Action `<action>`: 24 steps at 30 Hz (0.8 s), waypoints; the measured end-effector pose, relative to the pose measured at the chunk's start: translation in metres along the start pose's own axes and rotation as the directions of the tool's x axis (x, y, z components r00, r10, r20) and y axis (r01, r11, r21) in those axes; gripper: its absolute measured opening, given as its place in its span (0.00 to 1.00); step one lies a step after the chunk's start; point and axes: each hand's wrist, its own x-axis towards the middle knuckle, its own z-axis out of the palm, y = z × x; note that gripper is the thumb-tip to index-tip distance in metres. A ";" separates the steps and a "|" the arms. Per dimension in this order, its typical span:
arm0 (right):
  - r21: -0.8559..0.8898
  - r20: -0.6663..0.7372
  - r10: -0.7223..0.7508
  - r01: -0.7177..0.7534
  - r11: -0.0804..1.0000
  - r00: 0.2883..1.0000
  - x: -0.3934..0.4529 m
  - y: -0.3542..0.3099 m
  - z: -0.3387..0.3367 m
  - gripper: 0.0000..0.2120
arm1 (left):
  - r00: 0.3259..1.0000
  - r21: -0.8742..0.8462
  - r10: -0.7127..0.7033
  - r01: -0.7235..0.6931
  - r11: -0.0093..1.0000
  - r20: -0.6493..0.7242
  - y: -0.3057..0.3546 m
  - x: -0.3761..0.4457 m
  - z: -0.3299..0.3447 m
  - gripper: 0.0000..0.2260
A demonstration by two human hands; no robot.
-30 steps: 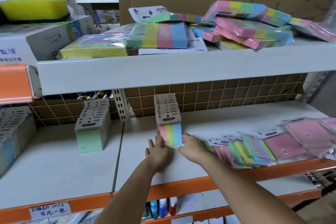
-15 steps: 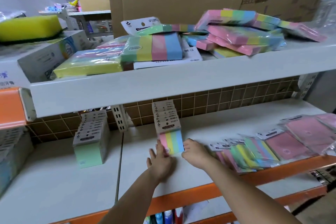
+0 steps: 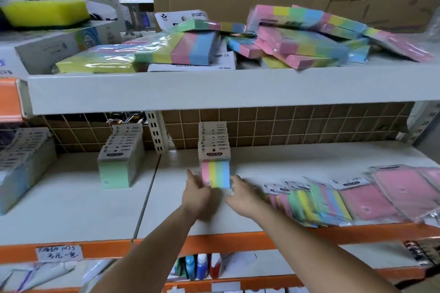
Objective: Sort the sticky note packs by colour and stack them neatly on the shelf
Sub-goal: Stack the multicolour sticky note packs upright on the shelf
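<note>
Little has shifted since the earlier frame: both hands are kept at the same row, only the view is tilted. At nine o'clock a row of pale green sticky note packs point(image 3: 120, 164) is stood upright. At centre, the row of rainbow-striped sticky note packs with cardboard headers point(image 3: 215, 162) is bracketed: the left hand point(image 3: 196, 194) is laid against its left face with straight fingers, the right hand point(image 3: 240, 191) curled at its right corner. Even pressure from both sides is advised, so the row is squared. At three o'clock loose pink and striped cellophane packs point(image 3: 345, 197) are left unsorted on the white lower shelf point(image 3: 71, 209).

2 hands point(image 3: 196, 194), 2 upright pack rows point(image 3: 215, 150), 3 bottles point(image 3: 202, 266), 1 yellow sponge point(image 3: 45, 12)
</note>
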 end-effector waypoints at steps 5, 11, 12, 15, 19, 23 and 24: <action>-0.110 -0.058 -0.118 0.112 0.988 0.991 -0.013 0.014 -0.035 0.19 | 0.902 0.384 0.232 -0.082 0.920 -0.364 0.024 -0.033 0.027 0.21; -0.143 -0.114 -0.096 0.080 0.986 0.989 -0.016 0.054 -0.087 0.12 | 0.940 0.313 0.314 -0.260 0.913 -0.136 0.062 -0.068 0.099 0.10; -0.167 -0.133 -0.084 0.061 0.984 0.988 -0.017 0.062 -0.096 0.11 | 0.940 0.293 0.319 -0.274 0.916 -0.119 0.069 -0.074 0.111 0.09; -0.220 -0.192 -0.021 -0.022 0.975 0.981 -0.028 0.086 -0.120 0.09 | 0.952 0.227 0.299 -0.279 0.933 -0.060 0.087 -0.090 0.142 0.08; -0.406 -0.271 0.078 -0.187 0.894 0.959 -0.046 0.120 -0.142 0.09 | 0.969 0.187 0.245 -0.248 0.951 0.039 0.103 -0.105 0.175 0.11; -0.444 -0.272 0.187 -0.295 0.846 0.944 -0.054 0.145 -0.150 0.16 | 0.983 0.223 0.138 -0.162 0.961 0.120 0.108 -0.108 0.197 0.12; -0.417 -0.252 0.232 -0.322 0.850 0.939 -0.054 0.149 -0.150 0.19 | 0.985 0.236 0.100 -0.131 0.963 0.140 0.108 -0.108 0.201 0.12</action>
